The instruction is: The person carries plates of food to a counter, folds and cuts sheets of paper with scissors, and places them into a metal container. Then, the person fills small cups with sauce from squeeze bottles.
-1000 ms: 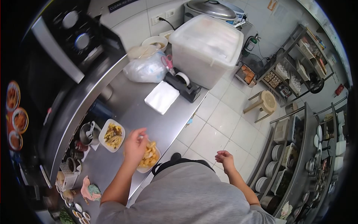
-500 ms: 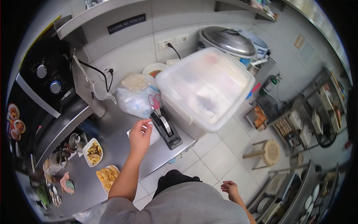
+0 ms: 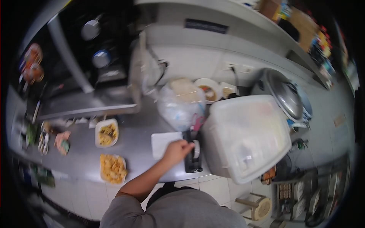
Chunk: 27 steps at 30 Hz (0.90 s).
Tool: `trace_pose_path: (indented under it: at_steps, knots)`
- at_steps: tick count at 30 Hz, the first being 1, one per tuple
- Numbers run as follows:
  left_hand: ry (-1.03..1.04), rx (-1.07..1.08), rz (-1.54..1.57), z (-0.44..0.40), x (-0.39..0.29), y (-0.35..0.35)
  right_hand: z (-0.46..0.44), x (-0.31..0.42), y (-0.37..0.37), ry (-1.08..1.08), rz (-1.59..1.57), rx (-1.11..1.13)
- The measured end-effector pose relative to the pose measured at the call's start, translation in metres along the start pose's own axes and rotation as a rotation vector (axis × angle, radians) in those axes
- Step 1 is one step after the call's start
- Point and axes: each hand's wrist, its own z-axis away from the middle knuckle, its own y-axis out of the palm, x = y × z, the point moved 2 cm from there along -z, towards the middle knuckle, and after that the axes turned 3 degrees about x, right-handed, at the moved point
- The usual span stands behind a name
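My left hand (image 3: 177, 152) is at the black tape dispenser (image 3: 193, 159), its thumb and fingertips pinched together beside the tape roll (image 3: 196, 149). Whether tape is between the fingertips is too blurred to tell. Partly behind the hand lies a white square sheet or lid (image 3: 161, 143) on the steel counter (image 3: 140, 131). Two white containers stand further left: one with yellow and brown food (image 3: 107, 133), one heaped with golden fried pieces (image 3: 112, 169). Pink scissors (image 3: 198, 121) stick up behind the dispenser. My right hand is out of view.
A large lidded plastic bin (image 3: 249, 136) stands right of the dispenser. Behind are a plastic bag (image 3: 178, 108), a bowl (image 3: 208, 90) and a big metal-lidded pot (image 3: 283, 93). A black appliance (image 3: 95, 45) rises at upper left. A stool (image 3: 261, 207) stands on the floor.
The view has swung round. My left hand has moved from over the fried food to the tape dispenser, its fingers now pinched. My right hand has left the view.
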Motion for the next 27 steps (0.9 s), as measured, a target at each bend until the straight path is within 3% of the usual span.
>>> trace_pose_path:
  at_steps: [3, 7, 9, 13, 15, 16, 17, 18, 19, 20, 23, 25, 27]
  knots:
    - [0.034, 0.182, -0.098, 0.068, -0.009, 0.013, -0.051, 0.032, -0.014, -0.091, 0.169, 0.125]
    - [-0.148, 0.182, -0.110, 0.148, 0.004, 0.008, -0.117, 0.076, -0.041, -0.251, 0.493, 0.297]
    - [-0.245, 0.063, -0.164, 0.189, 0.031, 0.011, -0.167, 0.087, -0.051, -0.390, 0.752, 0.390]
    - [-0.748, -0.462, -0.015, 0.303, 0.093, 0.018, -0.277, 0.116, -0.045, -0.919, 1.465, 0.596]
    - [-1.005, -0.766, -0.077, 0.406, 0.163, 0.062, -0.272, 0.165, -0.013, -0.912, 1.637, 0.644]
    - [-1.248, -0.709, -0.237, 0.471, 0.207, 0.101, -0.263, 0.193, 0.009, -0.841, 1.589, 0.644]
    - [-1.492, -0.440, -0.243, 0.527, 0.217, 0.131, -0.255, 0.219, 0.033, -0.773, 1.531, 0.636]
    - [-1.635, -0.082, -0.198, 0.610, 0.276, 0.186, -0.241, 0.243, 0.057, -0.757, 1.501, 0.638]
    - [-1.668, 0.081, -0.071, 0.656, 0.303, 0.225, -0.224, 0.267, 0.084, -0.767, 1.479, 0.649]
    - [-1.722, 0.200, 0.075, 0.694, 0.270, 0.237, -0.210, 0.288, 0.114, -0.796, 1.469, 0.669]
    - [-1.879, -0.043, 0.337, 0.761, 0.227, 0.268, -0.157, 0.343, 0.201, -0.952, 1.517, 0.762]
    - [-1.900, -0.405, 0.587, 0.758, 0.199, 0.258, -0.122, 0.369, 0.254, -1.136, 1.611, 0.855]
    - [-1.880, -0.727, 0.819, 0.746, 0.168, 0.225, -0.087, 0.391, 0.302, -1.471, 1.703, 0.972]
